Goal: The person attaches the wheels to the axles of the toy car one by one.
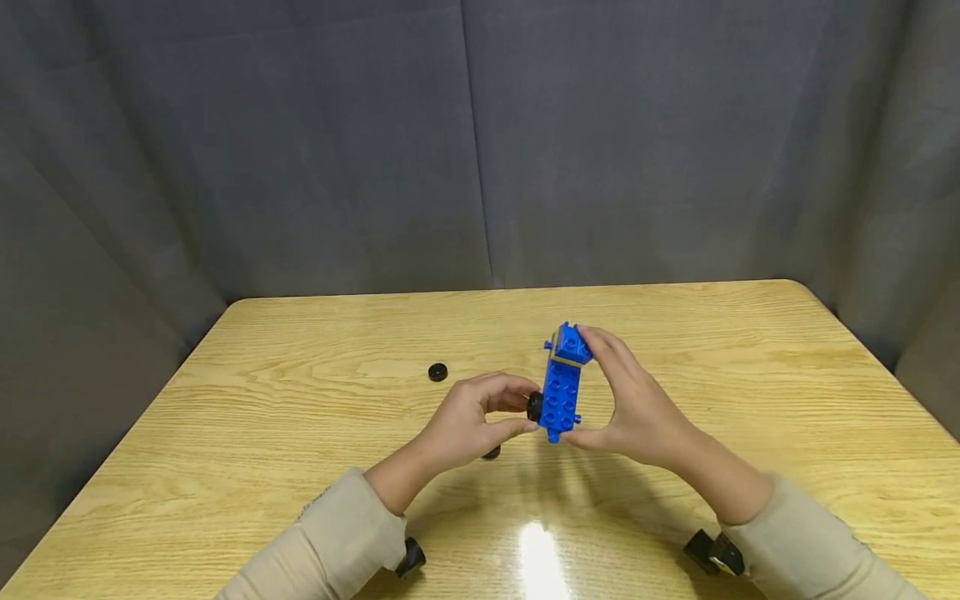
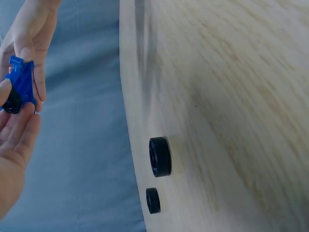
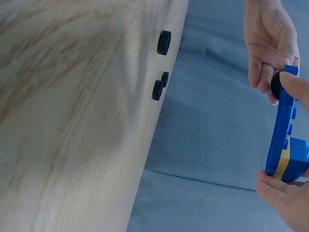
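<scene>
Above the table, my right hand [image 1: 648, 408] grips a blue toy car base [image 1: 561, 396] by its two ends, thumb at the near end and fingers at the far end. The base has studs on top, side pegs, and a blue block over a thin yellow layer [image 3: 282, 164] at its far end. My left hand [image 1: 480, 419] pinches a black wheel [image 1: 535, 407] against the near left side of the base. Whether the wheel sits fully on its peg, I cannot tell. The near right peg [image 1: 577, 418] is bare.
One loose black wheel [image 1: 438, 372] lies on the wooden table [image 1: 315, 417] to the left. Another wheel [image 1: 491, 452] is partly hidden below my left hand. Three loose wheels [image 3: 164, 42] show in the right wrist view. A grey curtain [image 1: 337, 150] hangs behind the table.
</scene>
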{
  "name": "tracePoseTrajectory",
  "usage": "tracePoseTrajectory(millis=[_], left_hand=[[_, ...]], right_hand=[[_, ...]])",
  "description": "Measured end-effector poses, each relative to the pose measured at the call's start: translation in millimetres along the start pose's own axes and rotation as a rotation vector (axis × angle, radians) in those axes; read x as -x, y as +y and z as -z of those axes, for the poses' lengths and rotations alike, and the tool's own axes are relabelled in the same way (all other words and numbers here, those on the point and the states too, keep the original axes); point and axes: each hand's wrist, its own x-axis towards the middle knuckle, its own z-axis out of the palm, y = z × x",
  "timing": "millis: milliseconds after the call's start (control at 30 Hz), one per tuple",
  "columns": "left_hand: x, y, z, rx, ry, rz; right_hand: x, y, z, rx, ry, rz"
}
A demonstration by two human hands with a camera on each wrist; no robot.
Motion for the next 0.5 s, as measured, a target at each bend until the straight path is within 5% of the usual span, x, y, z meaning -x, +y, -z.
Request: tracePoseTrajectory(millis=[500], left_hand=[[5.5,-4.4,3.5,0.009,-0.019,0.030]], right_hand=[[2.3,4.4,0.8,-0.010,-0.021,-0.039]])
